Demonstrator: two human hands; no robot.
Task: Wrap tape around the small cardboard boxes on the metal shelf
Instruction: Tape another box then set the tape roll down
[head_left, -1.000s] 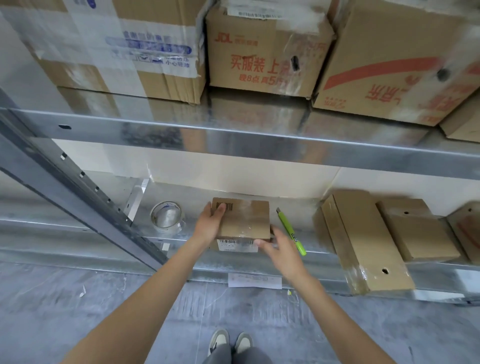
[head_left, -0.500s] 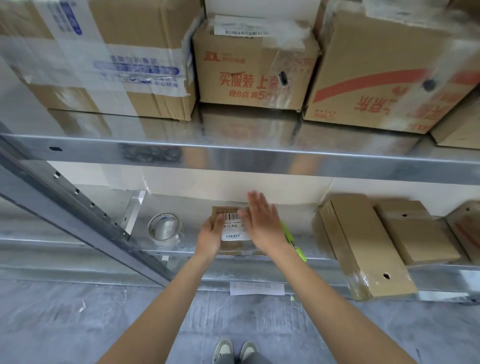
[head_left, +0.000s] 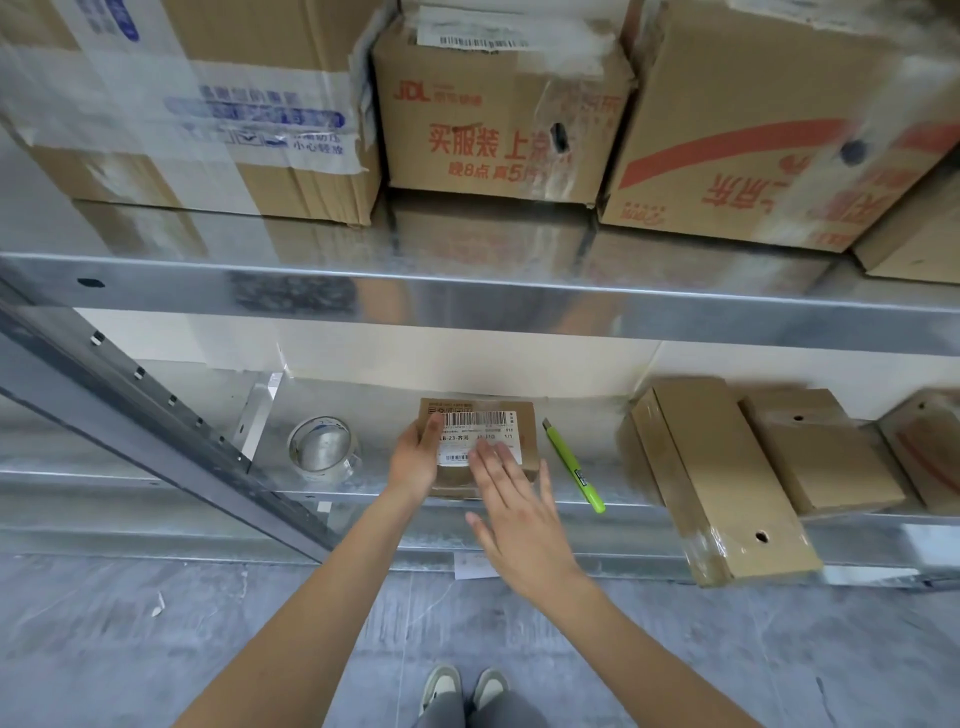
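Steadying the small labelled box (head_left: 480, 441) on the metal shelf (head_left: 467, 501): your left hand (head_left: 415, 460) grips its left edge; your right hand (head_left: 511, 514) hovers flat, fingers straight, holding nothing. Keep the box square, then reach for the clear tape roll (head_left: 324, 451) just left. Box underside and tape end hidden; label print blurred.

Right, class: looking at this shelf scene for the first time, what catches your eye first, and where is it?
Two bare hands meet at a small labelled box mid-shelf: the left hand grips its left edge, while the right hand hovers flat over its near side. A roll of clear tape sits to the left and a bright green cutter to the right. Big printed cartons fill the shelf above.
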